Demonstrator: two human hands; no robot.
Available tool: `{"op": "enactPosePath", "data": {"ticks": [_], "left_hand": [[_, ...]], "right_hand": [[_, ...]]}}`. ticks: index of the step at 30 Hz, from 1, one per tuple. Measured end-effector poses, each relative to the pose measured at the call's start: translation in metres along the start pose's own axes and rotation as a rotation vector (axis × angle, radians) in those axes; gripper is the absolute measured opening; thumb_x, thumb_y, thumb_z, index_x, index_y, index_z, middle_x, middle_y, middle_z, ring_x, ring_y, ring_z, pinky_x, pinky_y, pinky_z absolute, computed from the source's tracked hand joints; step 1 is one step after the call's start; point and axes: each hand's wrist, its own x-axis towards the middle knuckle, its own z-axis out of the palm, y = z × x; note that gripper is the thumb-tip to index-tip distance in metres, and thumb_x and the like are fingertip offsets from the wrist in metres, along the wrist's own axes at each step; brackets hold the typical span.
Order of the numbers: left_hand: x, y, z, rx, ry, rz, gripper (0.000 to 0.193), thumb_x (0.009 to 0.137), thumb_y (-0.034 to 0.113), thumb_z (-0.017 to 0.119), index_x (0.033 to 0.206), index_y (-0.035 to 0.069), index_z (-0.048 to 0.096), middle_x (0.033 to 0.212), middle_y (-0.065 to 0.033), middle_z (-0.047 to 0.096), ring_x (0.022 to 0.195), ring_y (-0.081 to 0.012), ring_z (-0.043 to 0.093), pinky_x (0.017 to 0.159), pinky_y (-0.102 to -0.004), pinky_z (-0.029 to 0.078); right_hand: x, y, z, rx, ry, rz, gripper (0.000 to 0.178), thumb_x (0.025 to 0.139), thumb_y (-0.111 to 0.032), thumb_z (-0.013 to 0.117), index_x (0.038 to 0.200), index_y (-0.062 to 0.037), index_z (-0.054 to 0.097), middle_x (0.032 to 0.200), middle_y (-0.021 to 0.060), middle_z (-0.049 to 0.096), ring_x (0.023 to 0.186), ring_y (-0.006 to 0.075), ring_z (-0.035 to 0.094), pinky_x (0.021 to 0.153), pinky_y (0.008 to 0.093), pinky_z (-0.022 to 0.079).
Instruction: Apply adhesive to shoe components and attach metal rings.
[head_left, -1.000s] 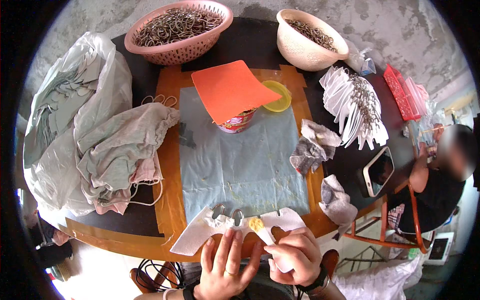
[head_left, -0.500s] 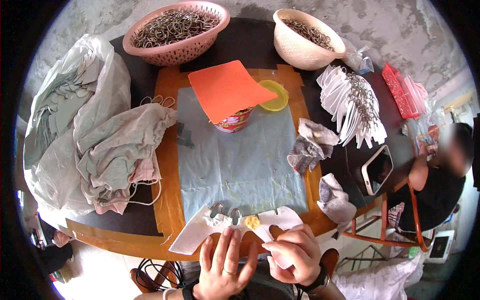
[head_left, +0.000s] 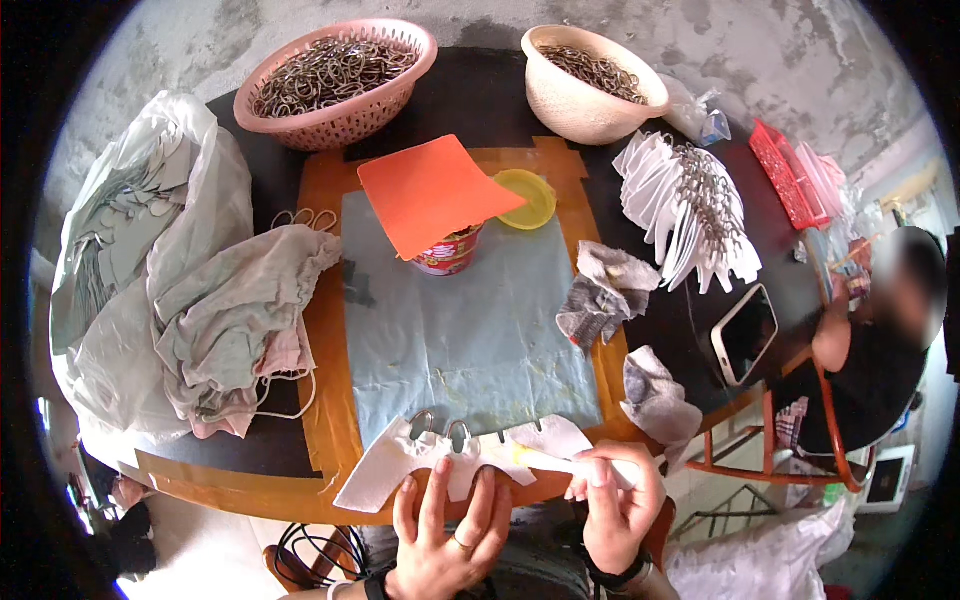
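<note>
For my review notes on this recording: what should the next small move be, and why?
Probably a short stroke of the white stick to the right, thinning the yellow paste across the white piece. The right hand has the stick's tip at the paste, the left hand rests on the piece, and no paste shows near its right end.

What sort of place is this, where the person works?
Probably a small manual workshop: a pink basket full of metal loops, a fanned stack of white pieces with similar loops, and a taped black table.
</note>
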Motion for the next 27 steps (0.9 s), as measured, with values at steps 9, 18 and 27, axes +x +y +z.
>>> {"op": "enactPosePath", "data": {"ticks": [9,18,27], "left_hand": [[-0.001,-0.001,-0.001,0.014,-0.074,0.036,0.045,0.085,0.024,0.053,0.13,0.017,0.056,0.145,-0.0021,0.043,0.131,-0.044,0.037,0.1,-0.0604,0.032],[-0.001,-0.001,-0.003,0.019,-0.093,0.031,0.047,0.084,0.023,0.054,0.132,0.018,0.055,0.146,-0.0019,0.041,0.132,-0.0436,0.035,0.101,-0.0608,0.031],[-0.005,0.006,0.001,-0.05,-0.043,-0.003,0.053,0.08,0.02,0.059,0.133,0.017,0.054,0.145,-0.0052,0.042,0.134,-0.0352,0.032,0.105,-0.0614,0.027]], "right_hand": [[0.004,-0.003,-0.006,-0.158,0.036,0.064,0.011,0.087,0.001,0.06,0.098,0.0025,0.061,0.078,0.009,0.063,0.06,0.0123,0.059,0.055,0.0249,0.044],[0.009,-0.009,-0.008,-0.43,-0.119,-0.148,0.017,0.078,0.001,0.064,0.095,-0.0007,0.062,0.077,0.0126,0.062,0.063,0.028,0.06,0.057,0.0347,0.045],[0.012,-0.018,-0.017,-0.03,0.235,-0.272,0.013,0.093,-0.01,0.051,0.089,0.0026,0.051,0.075,0.0075,0.051,0.057,0.0091,0.041,0.05,0.0225,0.035]]}}
